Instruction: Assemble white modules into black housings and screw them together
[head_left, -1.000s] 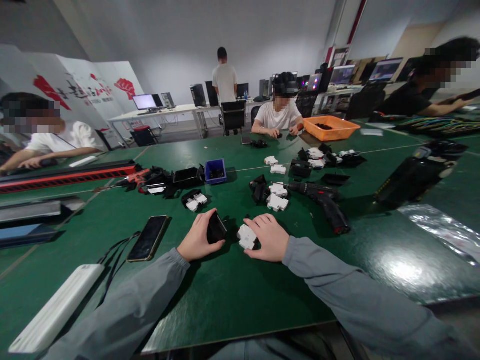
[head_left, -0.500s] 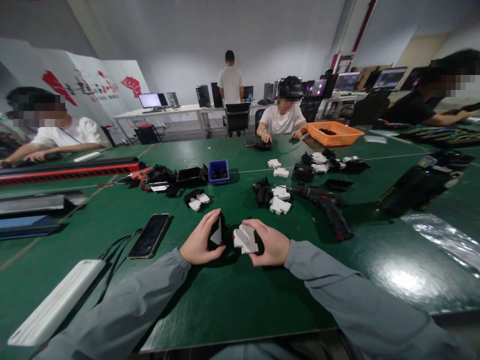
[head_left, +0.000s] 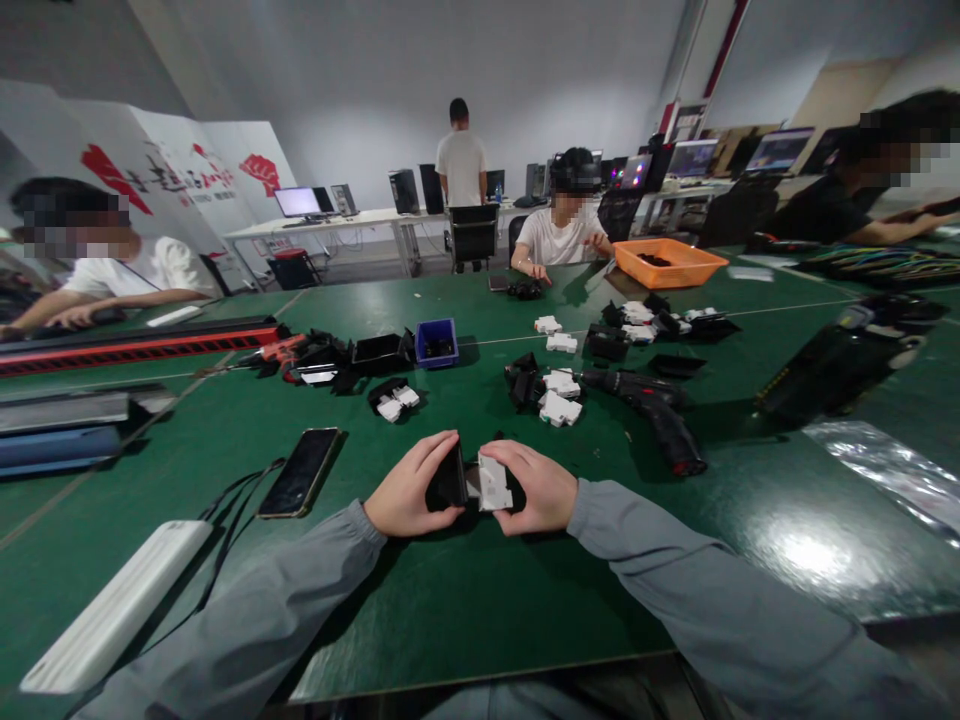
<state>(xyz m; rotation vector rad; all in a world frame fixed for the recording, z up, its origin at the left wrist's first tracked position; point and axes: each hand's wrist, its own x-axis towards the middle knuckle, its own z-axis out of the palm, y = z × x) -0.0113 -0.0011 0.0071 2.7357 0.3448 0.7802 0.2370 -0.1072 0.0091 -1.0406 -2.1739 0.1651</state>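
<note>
The person's left grip (head_left: 415, 487) clasps a black casing (head_left: 451, 475); the right grip (head_left: 538, 488) pinches a white module (head_left: 494, 482) — both over the desk (head_left: 480, 610), side by side, contact unclear. Crooked alignment could jam an edge, and a loose fingertip hold could drop either piece.

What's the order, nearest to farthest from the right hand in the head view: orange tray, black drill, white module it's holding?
1. White module: in the right hand, on its left side.
2. Black drill: on the table, ahead and to the right.
3. Orange tray: far side, also to the right.
</note>
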